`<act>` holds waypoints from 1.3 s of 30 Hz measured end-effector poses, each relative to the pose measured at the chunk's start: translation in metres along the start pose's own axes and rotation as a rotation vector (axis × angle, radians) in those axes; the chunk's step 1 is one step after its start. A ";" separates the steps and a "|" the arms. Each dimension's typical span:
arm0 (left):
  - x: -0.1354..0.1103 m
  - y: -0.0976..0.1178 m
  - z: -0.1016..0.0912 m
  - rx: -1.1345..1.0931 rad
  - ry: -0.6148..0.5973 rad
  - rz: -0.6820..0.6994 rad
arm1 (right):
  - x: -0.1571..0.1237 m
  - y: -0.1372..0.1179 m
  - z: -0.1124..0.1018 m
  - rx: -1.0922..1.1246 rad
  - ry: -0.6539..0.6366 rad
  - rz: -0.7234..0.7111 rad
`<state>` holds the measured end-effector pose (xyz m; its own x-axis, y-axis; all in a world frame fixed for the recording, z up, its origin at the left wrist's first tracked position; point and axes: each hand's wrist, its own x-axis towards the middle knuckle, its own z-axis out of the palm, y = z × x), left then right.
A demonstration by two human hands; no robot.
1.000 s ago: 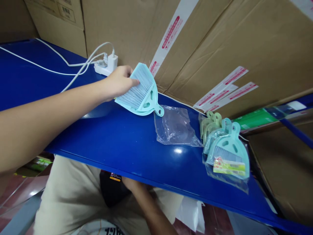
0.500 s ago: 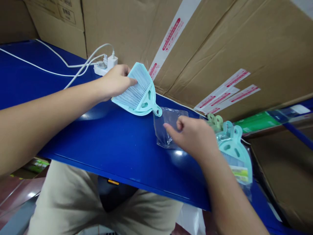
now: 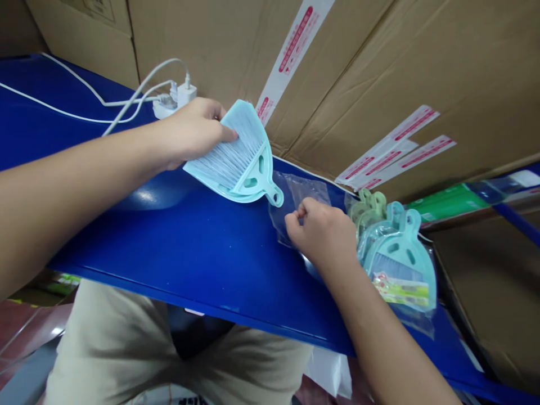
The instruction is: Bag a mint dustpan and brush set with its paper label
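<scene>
My left hand grips a light-blue dustpan with a small brush nested in it, thumb over the pale bristles and fingers behind. The set tilts above the table, its looped handle pointing right. Close to that handle, a clear plastic bag lies crumpled on the blue table. My right hand is closed at the bag's near side, thumb and fingers pinched on the film; the fingertips are partly hidden. To the right stand more dustpan sets in clear wrapping, blue in front and green behind.
Tall cardboard boxes line the back of the blue table. A white power strip with plugs and cables sits behind my left wrist. At the right are a green packet and a brown box.
My right thumb and fingers have closed together at the plastic bag. The view has shifted slightly; my left hand still holds the dustpan set, turned a little.
</scene>
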<state>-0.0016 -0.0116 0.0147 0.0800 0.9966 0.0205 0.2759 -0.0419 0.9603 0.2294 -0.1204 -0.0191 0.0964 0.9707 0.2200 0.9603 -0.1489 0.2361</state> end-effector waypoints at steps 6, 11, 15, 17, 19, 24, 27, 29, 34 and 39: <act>-0.005 -0.005 0.015 -0.107 -0.010 -0.024 | -0.006 0.003 0.014 0.253 0.317 -0.058; -0.011 -0.011 0.024 -0.226 -0.045 0.042 | -0.008 -0.004 0.020 0.379 0.446 -0.080; -0.015 -0.014 0.031 -0.261 -0.025 0.101 | -0.007 -0.006 0.021 0.467 0.495 -0.112; -0.017 -0.013 0.034 -0.265 0.015 0.136 | -0.006 -0.005 0.019 0.553 0.497 -0.116; -0.018 -0.012 0.034 -0.256 0.038 0.168 | -0.005 -0.004 0.015 0.658 0.470 -0.119; -0.015 -0.015 0.032 -0.187 0.008 0.263 | -0.004 -0.004 0.009 0.886 0.431 -0.134; -0.014 -0.019 0.034 -0.149 -0.045 0.326 | -0.005 -0.007 0.010 0.963 0.445 -0.164; -0.014 -0.022 0.038 -0.154 -0.075 0.349 | -0.006 -0.009 0.011 0.982 0.446 -0.181; -0.022 -0.020 0.045 -0.203 -0.126 0.309 | -0.010 -0.010 0.008 1.013 0.380 -0.214; -0.028 -0.022 0.047 -0.290 -0.152 0.177 | -0.012 -0.009 0.005 1.058 0.179 -0.254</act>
<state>0.0356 -0.0422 -0.0198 0.2492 0.9529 0.1727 -0.0362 -0.1691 0.9849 0.2210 -0.1295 -0.0290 -0.0930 0.8961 0.4340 0.6943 0.3708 -0.6168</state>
